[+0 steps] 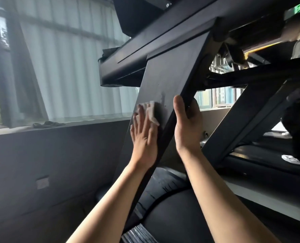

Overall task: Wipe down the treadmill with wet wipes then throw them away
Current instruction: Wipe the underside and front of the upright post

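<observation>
left hand (144,135) was flat and spread, fingers straight, pressing the wet wipe (152,112) against the wide dark face of the treadmill upright (172,72). the wipe sat bunched under the fingertips and stuck out a bit past them toward the right hand. just above the wipe there was a pale smeary patch on the panel.

right hand (187,127) was right beside the left, clamped on the upright's far edge: thumb lying up along the front, the other fingers wrapped round behind it.

off to the left of the left hand was a window with a pale pleated curtain (66,58), and a sill (14,129) with something dark and crumpled (48,124) on it, couldn't tell what. dark wall (58,163) under that. past the right hand, through the frame, a neighbouring treadmill with somebody's light shoe (296,160) on its belt.

both forearms were bare and reached up from the bottom of the view, the left palm facing the panel, the right wrist turned so its palm faced the edge.
</observation>
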Demonstrator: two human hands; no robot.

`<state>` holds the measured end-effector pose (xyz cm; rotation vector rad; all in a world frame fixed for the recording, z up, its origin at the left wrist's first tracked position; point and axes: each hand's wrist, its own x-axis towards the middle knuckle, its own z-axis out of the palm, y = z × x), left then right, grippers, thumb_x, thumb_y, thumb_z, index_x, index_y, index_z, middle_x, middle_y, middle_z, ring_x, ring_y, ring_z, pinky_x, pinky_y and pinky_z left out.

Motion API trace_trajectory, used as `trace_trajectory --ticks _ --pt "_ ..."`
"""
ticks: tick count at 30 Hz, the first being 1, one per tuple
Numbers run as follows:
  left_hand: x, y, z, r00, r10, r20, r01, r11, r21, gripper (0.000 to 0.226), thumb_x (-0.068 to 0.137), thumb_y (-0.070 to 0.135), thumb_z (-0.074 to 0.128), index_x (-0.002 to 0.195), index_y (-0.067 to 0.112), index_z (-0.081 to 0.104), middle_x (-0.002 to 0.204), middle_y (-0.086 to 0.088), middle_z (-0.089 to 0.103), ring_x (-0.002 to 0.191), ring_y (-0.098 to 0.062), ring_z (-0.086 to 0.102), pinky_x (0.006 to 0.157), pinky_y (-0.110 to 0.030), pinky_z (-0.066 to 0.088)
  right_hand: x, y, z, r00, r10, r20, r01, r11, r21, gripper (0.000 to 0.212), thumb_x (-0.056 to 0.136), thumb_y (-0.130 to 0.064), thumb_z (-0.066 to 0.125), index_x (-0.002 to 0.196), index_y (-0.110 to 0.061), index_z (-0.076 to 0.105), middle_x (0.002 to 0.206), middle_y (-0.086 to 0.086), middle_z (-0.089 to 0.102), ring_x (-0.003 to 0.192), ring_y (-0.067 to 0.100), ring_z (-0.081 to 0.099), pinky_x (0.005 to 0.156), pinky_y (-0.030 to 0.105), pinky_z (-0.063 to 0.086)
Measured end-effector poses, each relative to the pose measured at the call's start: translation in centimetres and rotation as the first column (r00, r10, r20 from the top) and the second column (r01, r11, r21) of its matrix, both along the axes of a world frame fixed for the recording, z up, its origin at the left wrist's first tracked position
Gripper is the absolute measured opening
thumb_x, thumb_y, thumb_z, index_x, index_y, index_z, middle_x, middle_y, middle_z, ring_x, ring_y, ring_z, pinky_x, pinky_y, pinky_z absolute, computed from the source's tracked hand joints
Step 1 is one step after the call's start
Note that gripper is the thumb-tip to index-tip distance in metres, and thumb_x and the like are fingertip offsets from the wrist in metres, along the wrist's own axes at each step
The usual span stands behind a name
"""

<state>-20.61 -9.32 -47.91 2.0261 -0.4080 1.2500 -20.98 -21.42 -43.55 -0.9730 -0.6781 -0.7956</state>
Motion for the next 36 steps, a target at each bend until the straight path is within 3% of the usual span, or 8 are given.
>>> trace_trajectory --ticks 6,12,15,18,22,25,33,36 --pt "0.8 2.4 0.3 0.976 0.023 -0.215 -0.062 0.983 -0.175 0.052 0.11 0.048 0.015 0.157 0.047 -0.006 0.166 0.019 -0.016 0.152 -0.001 -0.017 0.124 -0.052 -0.01 -0.1 0.2 0.0 0.999 -0.032 0.026 0.032 0.999 -0.01 0.008 0.097 -0.03 0.065 0.097 -0.023 0.061 0.081 -0.021 0.068 0.08 -0.004 0.062 0.074 0.011 0.043" --pt "-2.2 -3.5 4.7 0.999 -0.003 0.039 0.001 0.999 0.035 0.054 0.107 0.04 0.018 0.153 0.055 -0.006 0.167 0.019 -0.017 0.151 -0.004 -0.023 0.123 -0.043 -0.016 -0.4 -0.5 1.0 0.997 -0.074 0.019 0.074 0.997 -0.038 0.032 0.085 -0.055 0.063 0.104 -0.03 0.063 0.095 -0.015 0.072 0.092 0.002 0.067 0.082 0.023 0.048" --pt "-2.5 -4.3 6.2 0.995 -0.029 0.099 0.022 0.997 0.077 0.054 0.11 0.038 0.02 0.145 0.067 -0.01 0.165 0.025 -0.017 0.15 -0.001 -0.024 0.121 -0.041 -0.019 -0.8 -1.2 2.3 0.999 -0.03 0.011 0.03 0.999 -0.045 0.035 0.089 -0.051 0.065 0.119 -0.032 0.062 0.108 -0.017 0.073 0.105 0.003 0.067 0.091 0.028 0.05" --pt "-1.9 -3.3 6.1 0.998 -0.042 0.043 0.042 0.999 -0.016 0.047 0.109 0.047 0.018 0.143 0.066 -0.009 0.165 0.024 -0.016 0.151 -0.001 -0.022 0.123 -0.044 -0.015 -1.2 -1.6 3.1 0.998 -0.057 0.013 0.058 0.997 -0.051 0.026 0.091 -0.046 0.067 0.114 -0.034 0.065 0.107 -0.018 0.073 0.105 0.002 0.067 0.095 0.03 0.05" --pt "-0.3 -0.6 6.5 0.993 0.012 -0.118 -0.036 0.978 -0.204 0.05 0.109 0.051 0.016 0.155 0.052 -0.003 0.167 0.021 -0.01 0.153 -0.003 -0.013 0.124 -0.053 -0.005 -1.6 -2.0 3.0 0.999 0.023 0.031 -0.023 1.0 -0.013 0.017 0.096 -0.025 0.069 0.11 -0.016 0.067 0.098 -0.01 0.073 0.095 0.003 0.067 0.084 0.016 0.046" --pt "0.0 0.0 7.0 0.992 0.008 -0.122 -0.034 0.976 -0.214 0.06 0.102 0.059 0.013 0.159 0.046 0.0 0.168 0.021 -0.005 0.153 -0.001 -0.012 0.125 -0.051 -0.003 -1.6 -1.9 3.0 1.0 -0.006 0.0 0.006 0.999 -0.039 0.013 0.096 -0.031 0.068 0.106 -0.022 0.067 0.096 -0.014 0.073 0.094 0.0 0.067 0.08 0.013 0.044" --pt "-3.1 -5.5 10.8 0.985 -0.051 0.162 0.035 0.994 0.1 0.052 0.108 0.042 0.019 0.153 0.055 -0.005 0.167 0.017 -0.017 0.152 -0.007 -0.023 0.124 -0.045 -0.013 -1.6 -2.8 3.5 0.999 0.009 0.034 -0.009 1.0 -0.016 0.03 0.089 -0.046 0.064 0.09 -0.017 0.07 0.085 -0.003 0.074 0.083 0.009 0.067 0.079 0.03 0.051" --pt "-2.9 -5.7 11.6 0.971 -0.061 0.233 0.017 0.983 0.184 0.05 0.11 0.043 0.018 0.149 0.059 -0.008 0.166 0.019 -0.019 0.151 -0.005 -0.024 0.124 -0.044 -0.014 -1.6 -3.0 4.0 0.997 0.041 0.07 -0.042 0.999 0.015 0.029 0.096 -0.042 0.059 0.099 -0.016 0.071 0.091 -0.003 0.075 0.091 0.01 0.068 0.082 0.029 0.052"
